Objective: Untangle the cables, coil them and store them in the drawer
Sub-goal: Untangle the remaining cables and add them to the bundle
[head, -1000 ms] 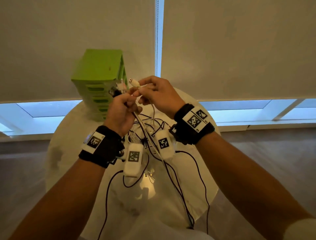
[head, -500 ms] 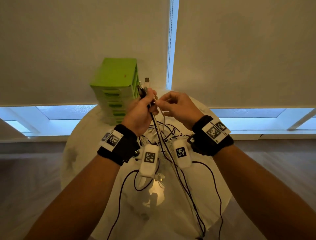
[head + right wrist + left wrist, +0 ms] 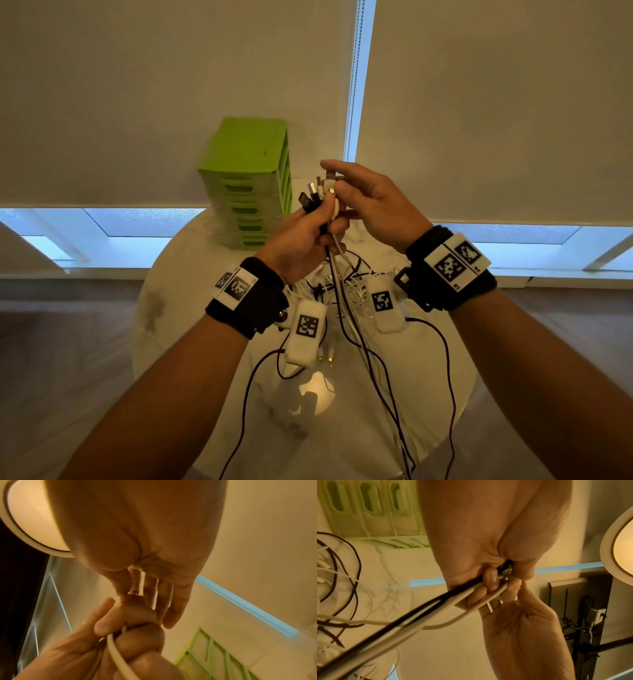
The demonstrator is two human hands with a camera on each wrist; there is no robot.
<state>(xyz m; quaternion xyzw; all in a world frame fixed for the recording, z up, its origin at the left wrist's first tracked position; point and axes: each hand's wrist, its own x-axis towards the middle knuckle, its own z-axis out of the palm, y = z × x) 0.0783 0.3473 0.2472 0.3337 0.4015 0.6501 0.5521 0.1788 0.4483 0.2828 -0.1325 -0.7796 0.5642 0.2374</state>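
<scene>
While my left hand (image 3: 301,240) is curled tight round a bundle of black and white cables (image 3: 337,270), their USB plugs (image 3: 317,195) fan out above my fist. My right hand (image 3: 373,205) pinches one plug at the top of that bundle between thumb and forefinger, its other fingers loosely extended. Below my hands the cables hang down into a tangle (image 3: 342,287) on the round marble counter (image 3: 191,308), and several strands run off its near edge. The green drawer unit (image 3: 248,178) stands at the far side of the counter, left of my hands, all its drawers closed. I can read no brand or writing on it; the only markings are the black-and-white square codes on my wristbands (image 3: 448,265). The left wrist view alone shows the marble veining and a round ceiling lamp (image 3: 623,545); the right wrist view shows a white cable (image 3: 116,654) passing between my left fingers.
</scene>
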